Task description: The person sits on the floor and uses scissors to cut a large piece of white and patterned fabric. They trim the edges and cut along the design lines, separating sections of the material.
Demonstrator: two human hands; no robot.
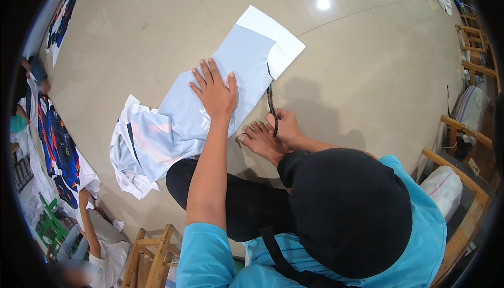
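Observation:
My left hand [215,91] lies flat, fingers spread, on a long piece of pale grey-blue and white fabric [247,49] laid on the floor, with its crumpled end [128,146] at the lower left. My right hand [283,125] grips black scissors [271,99], whose blades are at the fabric's right edge, near a curved line where white shows beside the grey. My bare foot [260,141] rests on the floor just left of my right hand. My black-clad leg [231,204] is folded beneath my left arm.
A co-worker in a white shirt [105,254] handles colourful printed fabric [58,157] at the lower left; another person [39,75] is at the left edge. A wooden stool [149,254] stands at the bottom. Wooden frames [467,130] and white sacks [441,193] line the right.

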